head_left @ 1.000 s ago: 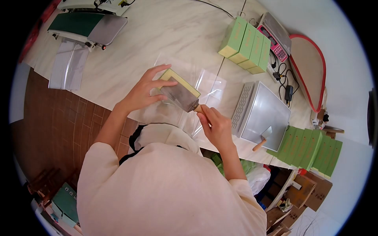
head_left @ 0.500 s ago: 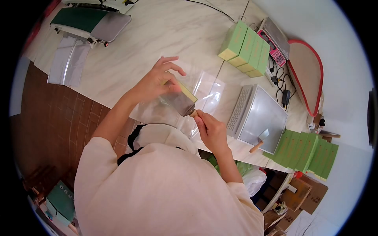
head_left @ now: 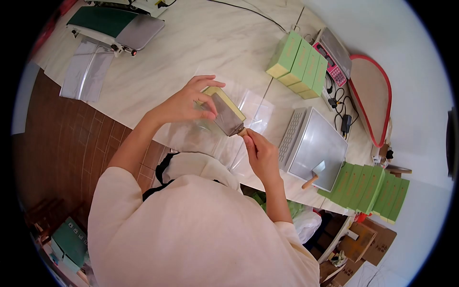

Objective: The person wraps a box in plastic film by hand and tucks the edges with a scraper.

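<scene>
My right hand (head_left: 263, 152) is closed on the short wooden handle of a scraper. Its wide grey metal blade (head_left: 227, 115) lies against the side of a green and yellow box (head_left: 231, 103). At the box's far left end is my left hand (head_left: 191, 101), fingers bent apart around it, thumb and a finger near the blade; the hand hides that end. Clear plastic film (head_left: 256, 112) spreads beneath and beside the box on the marble-patterned table (head_left: 191, 38).
Green boxes (head_left: 301, 64) stand at the back right by a scale (head_left: 334, 52). A metal-topped device (head_left: 318, 148) carries a second scraper (head_left: 313, 174); more green boxes (head_left: 366, 186) stand beyond. A green-and-grey machine (head_left: 117, 26) and clear bags (head_left: 87, 71) are at left.
My left hand moved over the box and back toward its left end, with the fingers shifting. The scraper and box moved slightly. The view has shifted a little.
</scene>
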### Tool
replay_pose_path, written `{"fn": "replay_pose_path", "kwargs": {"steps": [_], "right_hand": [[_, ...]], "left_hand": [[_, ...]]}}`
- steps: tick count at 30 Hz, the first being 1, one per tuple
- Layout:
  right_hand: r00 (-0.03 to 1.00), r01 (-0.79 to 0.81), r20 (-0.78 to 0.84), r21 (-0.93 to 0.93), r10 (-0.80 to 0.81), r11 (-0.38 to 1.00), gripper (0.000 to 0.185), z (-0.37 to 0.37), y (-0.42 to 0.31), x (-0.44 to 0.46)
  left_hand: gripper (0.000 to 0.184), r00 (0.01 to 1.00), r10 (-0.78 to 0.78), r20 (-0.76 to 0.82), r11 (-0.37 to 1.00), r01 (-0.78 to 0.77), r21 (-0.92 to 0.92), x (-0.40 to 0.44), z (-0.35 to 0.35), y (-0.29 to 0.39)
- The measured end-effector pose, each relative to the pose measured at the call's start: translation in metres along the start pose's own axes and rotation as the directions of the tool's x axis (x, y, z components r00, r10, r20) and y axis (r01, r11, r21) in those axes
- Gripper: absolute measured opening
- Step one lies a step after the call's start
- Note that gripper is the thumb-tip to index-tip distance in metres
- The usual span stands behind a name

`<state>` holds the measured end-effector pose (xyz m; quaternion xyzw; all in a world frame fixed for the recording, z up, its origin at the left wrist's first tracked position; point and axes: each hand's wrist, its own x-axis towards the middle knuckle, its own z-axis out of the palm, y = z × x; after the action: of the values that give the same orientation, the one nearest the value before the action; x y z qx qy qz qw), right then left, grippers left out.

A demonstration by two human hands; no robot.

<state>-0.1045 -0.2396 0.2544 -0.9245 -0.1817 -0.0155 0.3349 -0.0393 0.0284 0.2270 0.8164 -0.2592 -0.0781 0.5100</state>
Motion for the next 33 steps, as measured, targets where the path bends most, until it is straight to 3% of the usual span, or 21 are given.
{"fn": "replay_pose_path", "kwargs": {"steps": [9,17,23,29,33], "right_hand": [[1.0,0.019,-0.007,-0.013,-0.019,1.0,0.016,0.003,-0.005,-0.005],[0.998,0.029,-0.06,-0.049,-0.031,0.998,0.016,0.005,-0.007,-0.013],[0.996,-0.065,-0.06,-0.057,0.061,0.996,0.014,-0.029,-0.003,-0.04],[0.976,-0.213,0.019,-0.08,0.215,0.974,0.015,-0.066,-0.004,-0.054],[0.983,-0.172,0.067,0.015,0.17,0.985,0.015,-0.051,-0.011,-0.042]], "left_hand": [[0.012,0.999,-0.008,-0.051,0.994,0.003,-0.111,0.013,0.009,-0.01],[0.017,0.993,-0.118,0.006,0.973,0.116,-0.198,0.02,0.0,0.002],[0.018,0.996,-0.076,0.043,0.995,0.079,-0.062,0.03,-0.005,-0.006],[0.018,0.989,-0.122,0.089,0.991,0.127,-0.046,0.036,-0.005,-0.006],[0.018,0.988,-0.119,0.1,0.99,0.126,-0.06,0.036,-0.005,-0.006]]}}
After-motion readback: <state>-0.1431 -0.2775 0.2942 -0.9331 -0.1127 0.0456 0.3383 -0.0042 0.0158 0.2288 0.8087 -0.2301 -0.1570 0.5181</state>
